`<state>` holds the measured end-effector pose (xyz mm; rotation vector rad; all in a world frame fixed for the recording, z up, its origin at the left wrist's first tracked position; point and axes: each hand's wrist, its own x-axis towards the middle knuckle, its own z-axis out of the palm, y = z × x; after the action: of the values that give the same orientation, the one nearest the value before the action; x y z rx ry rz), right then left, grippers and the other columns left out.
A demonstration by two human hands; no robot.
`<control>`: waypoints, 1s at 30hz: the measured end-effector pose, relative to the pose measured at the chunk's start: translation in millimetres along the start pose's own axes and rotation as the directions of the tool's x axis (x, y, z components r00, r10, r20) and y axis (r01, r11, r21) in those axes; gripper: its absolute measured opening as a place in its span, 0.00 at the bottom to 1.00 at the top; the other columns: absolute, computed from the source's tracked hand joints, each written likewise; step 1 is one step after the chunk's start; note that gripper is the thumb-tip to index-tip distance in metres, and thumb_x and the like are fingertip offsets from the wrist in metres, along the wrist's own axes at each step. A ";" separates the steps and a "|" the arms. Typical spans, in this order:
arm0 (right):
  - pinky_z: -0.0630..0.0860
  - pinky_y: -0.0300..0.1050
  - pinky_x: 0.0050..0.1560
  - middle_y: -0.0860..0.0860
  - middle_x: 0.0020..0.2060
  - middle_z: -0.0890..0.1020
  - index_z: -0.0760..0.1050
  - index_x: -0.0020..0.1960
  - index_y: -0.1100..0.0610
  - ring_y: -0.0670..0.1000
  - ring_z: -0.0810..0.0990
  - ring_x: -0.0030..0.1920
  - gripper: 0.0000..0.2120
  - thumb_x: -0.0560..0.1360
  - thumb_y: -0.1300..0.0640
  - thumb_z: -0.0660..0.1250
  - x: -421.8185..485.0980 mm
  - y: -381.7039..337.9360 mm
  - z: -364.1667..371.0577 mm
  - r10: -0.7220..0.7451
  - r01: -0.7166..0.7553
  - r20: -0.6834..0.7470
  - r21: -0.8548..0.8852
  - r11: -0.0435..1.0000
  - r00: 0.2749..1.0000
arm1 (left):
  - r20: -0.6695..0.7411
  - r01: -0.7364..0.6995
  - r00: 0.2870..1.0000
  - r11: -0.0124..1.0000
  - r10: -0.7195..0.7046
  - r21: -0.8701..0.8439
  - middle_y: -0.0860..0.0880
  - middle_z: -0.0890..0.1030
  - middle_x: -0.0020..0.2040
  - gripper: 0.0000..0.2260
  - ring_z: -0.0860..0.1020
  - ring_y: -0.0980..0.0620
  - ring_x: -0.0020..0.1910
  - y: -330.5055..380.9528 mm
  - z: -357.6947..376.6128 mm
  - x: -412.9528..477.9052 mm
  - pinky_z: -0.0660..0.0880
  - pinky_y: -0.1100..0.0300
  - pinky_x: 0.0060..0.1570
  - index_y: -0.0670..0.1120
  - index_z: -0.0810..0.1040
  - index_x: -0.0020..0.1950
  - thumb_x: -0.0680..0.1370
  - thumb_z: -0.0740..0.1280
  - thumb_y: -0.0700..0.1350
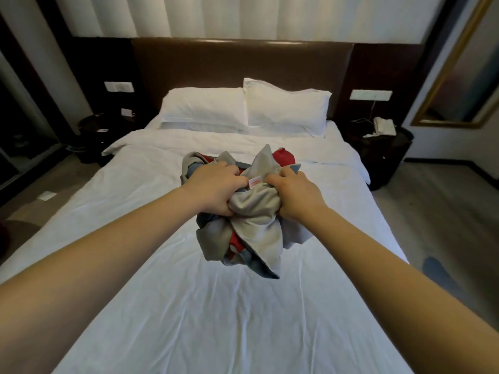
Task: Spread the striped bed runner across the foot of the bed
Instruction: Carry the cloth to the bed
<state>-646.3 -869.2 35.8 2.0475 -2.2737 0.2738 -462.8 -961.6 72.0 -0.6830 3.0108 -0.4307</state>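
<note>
Head view: both arms outstretched over bed (189,306); left hand (216,188), right hand (293,194) clutching bunched runner (256,220).

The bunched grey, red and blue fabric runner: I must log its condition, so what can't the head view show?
Head view:
Bunched fabric runner: stripes and length hidden by its own folds.
Small red-and-white label: print too small.
Left hand, right hand: fingertips buried in cloth.
White bed: foot edge cut off at bottom.

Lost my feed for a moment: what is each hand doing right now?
Left hand: grips the bunched bed runner.
Right hand: grips the same bundle, raised above the bed.
</note>
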 end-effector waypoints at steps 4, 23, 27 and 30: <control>0.68 0.47 0.37 0.54 0.56 0.70 0.69 0.60 0.46 0.60 0.71 0.51 0.21 0.69 0.54 0.69 8.3 -18.0 34.3 0.077 -0.078 0.043 0.020 0.997 0.996 | 0.035 -0.095 0.995 0.995 0.096 -0.029 0.50 0.72 0.44 0.18 0.73 0.47 0.44 -24.2 40.0 3.7 0.62 0.58 0.35 0.55 0.73 0.50 0.65 0.68 0.62; 0.74 0.54 0.41 0.58 0.55 0.73 0.71 0.58 0.54 0.63 0.73 0.51 0.14 0.73 0.57 0.64 -14.3 -53.9 252.2 0.134 -0.157 0.280 0.062 0.986 0.950 | 0.243 -0.103 0.958 0.973 0.152 -0.205 0.47 0.74 0.49 0.13 0.72 0.45 0.50 -11.1 266.9 -26.6 0.63 0.59 0.28 0.52 0.76 0.54 0.71 0.67 0.49; 0.75 0.54 0.44 0.57 0.57 0.72 0.70 0.60 0.52 0.63 0.73 0.52 0.15 0.73 0.56 0.65 -24.0 -48.1 293.7 0.131 -0.161 0.356 0.056 0.985 0.925 | 0.295 -0.101 0.941 0.970 0.165 -0.222 0.48 0.74 0.49 0.13 0.71 0.46 0.51 4.1 312.5 -27.2 0.70 0.58 0.28 0.52 0.75 0.53 0.70 0.67 0.50; 0.75 0.53 0.45 0.55 0.58 0.72 0.70 0.61 0.51 0.62 0.73 0.53 0.15 0.74 0.55 0.64 -28.0 -39.5 320.0 0.128 -0.161 0.391 0.053 0.986 0.911 | 0.316 -0.084 0.936 0.968 0.158 -0.237 0.49 0.73 0.49 0.13 0.71 0.47 0.51 15.1 342.5 -23.3 0.73 0.56 0.29 0.53 0.75 0.53 0.70 0.67 0.52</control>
<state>-582.5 -902.7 -279.7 2.1355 -2.6905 -0.0371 -419.3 -1028.2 -262.2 -0.5116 2.7753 0.0265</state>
